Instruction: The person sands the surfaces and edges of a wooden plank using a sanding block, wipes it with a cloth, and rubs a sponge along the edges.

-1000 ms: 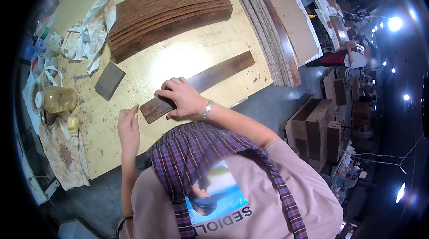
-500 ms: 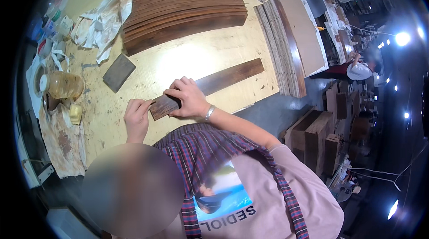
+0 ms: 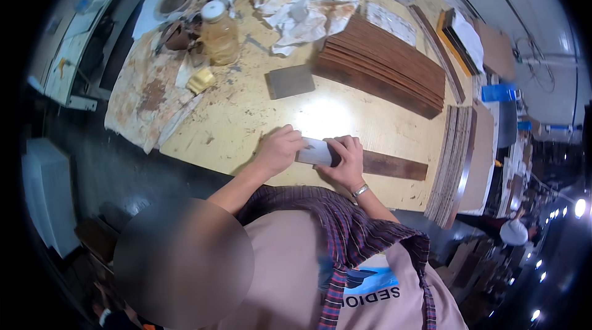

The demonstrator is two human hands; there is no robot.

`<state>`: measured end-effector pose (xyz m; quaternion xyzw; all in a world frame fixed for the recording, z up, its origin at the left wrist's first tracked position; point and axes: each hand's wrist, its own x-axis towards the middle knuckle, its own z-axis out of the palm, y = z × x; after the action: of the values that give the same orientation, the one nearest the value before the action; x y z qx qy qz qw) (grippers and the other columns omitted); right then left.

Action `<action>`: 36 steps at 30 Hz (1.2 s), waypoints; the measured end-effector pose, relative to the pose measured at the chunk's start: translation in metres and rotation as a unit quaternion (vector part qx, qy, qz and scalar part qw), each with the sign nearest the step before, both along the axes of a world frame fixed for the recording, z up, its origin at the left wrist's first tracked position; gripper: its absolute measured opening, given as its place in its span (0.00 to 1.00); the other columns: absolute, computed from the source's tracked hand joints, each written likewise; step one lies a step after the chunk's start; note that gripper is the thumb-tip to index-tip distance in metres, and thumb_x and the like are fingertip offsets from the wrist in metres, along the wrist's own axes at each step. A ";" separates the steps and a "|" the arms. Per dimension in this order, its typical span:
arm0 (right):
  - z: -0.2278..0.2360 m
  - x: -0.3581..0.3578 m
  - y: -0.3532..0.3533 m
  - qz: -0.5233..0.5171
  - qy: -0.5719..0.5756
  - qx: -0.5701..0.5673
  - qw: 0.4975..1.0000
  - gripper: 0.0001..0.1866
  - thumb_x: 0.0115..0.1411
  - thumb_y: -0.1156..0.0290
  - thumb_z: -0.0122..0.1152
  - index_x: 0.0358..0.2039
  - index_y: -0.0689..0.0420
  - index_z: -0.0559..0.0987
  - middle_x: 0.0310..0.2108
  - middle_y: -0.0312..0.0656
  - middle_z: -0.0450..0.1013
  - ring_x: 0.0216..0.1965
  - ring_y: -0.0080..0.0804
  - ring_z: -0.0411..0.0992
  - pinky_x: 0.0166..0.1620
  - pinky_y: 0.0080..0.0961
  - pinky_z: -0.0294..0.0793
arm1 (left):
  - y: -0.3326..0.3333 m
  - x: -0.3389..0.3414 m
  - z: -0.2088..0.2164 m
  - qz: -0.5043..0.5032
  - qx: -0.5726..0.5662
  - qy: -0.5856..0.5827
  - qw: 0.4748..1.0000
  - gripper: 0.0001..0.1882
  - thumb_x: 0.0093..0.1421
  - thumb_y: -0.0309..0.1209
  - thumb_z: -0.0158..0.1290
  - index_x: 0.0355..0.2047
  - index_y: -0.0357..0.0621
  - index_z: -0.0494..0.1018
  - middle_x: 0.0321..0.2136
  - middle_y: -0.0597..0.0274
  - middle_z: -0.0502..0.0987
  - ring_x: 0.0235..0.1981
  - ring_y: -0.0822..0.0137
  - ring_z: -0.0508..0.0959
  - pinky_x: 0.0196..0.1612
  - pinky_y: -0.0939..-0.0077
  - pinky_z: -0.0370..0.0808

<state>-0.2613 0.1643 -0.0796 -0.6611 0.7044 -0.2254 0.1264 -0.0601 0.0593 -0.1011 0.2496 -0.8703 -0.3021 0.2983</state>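
Note:
A dark brown wooden strip (image 3: 394, 165) lies on the pale yellow table near its front edge. The end between my hands shines whitish from glare. My right hand (image 3: 346, 162), a metal band on its wrist, grips across the strip, thumb on the near side and fingers on the far side. A dark patch shows beneath its palm; I cannot tell whether it is shadow or a pad. Closed at the strip's left end is my left hand (image 3: 279, 150), fingertips against the wood. Whatever it pinches is hidden.
Beyond my hands lie a grey flat block (image 3: 291, 81) and a stack of brown strips (image 3: 385, 61). Stained white cloth (image 3: 314, 12), a jar of amber liquid (image 3: 220, 40) and a yellow sponge-like lump (image 3: 200, 81) sit leftward. Stacked boards (image 3: 449, 163) edge the right side.
My view has swung, so the table appears turned and the strip sits further right. My left hand now bends more over the strip's end; my right hand still grips the strip.

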 end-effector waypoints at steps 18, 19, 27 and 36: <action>-0.003 -0.009 0.002 -0.017 -0.042 -0.010 0.999 0.34 0.29 0.59 0.78 0.43 0.50 0.80 0.38 0.36 0.70 0.42 0.39 0.65 0.46 0.35 0.65 | 0.005 -0.003 -0.003 -0.049 -0.004 0.004 0.999 0.07 0.49 0.22 0.53 0.28 0.41 0.79 0.21 0.60 0.70 0.27 0.58 0.71 0.30 0.65 0.71; -0.004 -0.009 0.002 -0.019 -0.045 -0.008 0.999 0.34 0.29 0.59 0.78 0.43 0.50 0.80 0.38 0.36 0.70 0.42 0.39 0.65 0.46 0.35 0.65 | 0.010 0.005 -0.002 -0.064 0.009 -0.002 0.998 0.07 0.49 0.22 0.53 0.28 0.41 0.79 0.21 0.60 0.70 0.27 0.58 0.71 0.30 0.65 0.70; -0.006 -0.009 0.008 -0.019 -0.048 -0.006 0.999 0.34 0.30 0.54 0.77 0.42 0.49 0.80 0.38 0.36 0.69 0.44 0.39 0.64 0.48 0.35 0.65 | -0.011 -0.011 -0.005 -0.067 -0.014 0.005 0.998 0.07 0.50 0.21 0.53 0.30 0.39 0.79 0.22 0.57 0.71 0.28 0.56 0.71 0.30 0.64 0.69; -0.006 -0.012 0.008 -0.026 -0.046 -0.025 0.998 0.33 0.30 0.55 0.76 0.42 0.49 0.81 0.37 0.35 0.69 0.42 0.38 0.65 0.47 0.34 0.64 | -0.017 -0.019 -0.001 -0.039 0.003 0.009 0.999 0.08 0.48 0.20 0.58 0.31 0.39 0.80 0.22 0.58 0.71 0.28 0.57 0.72 0.31 0.65 0.69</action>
<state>-0.2729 0.1724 -0.0857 -0.6345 0.7087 -0.2768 0.1364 -0.0796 0.0424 -0.1021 0.2134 -0.8759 -0.3186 0.2930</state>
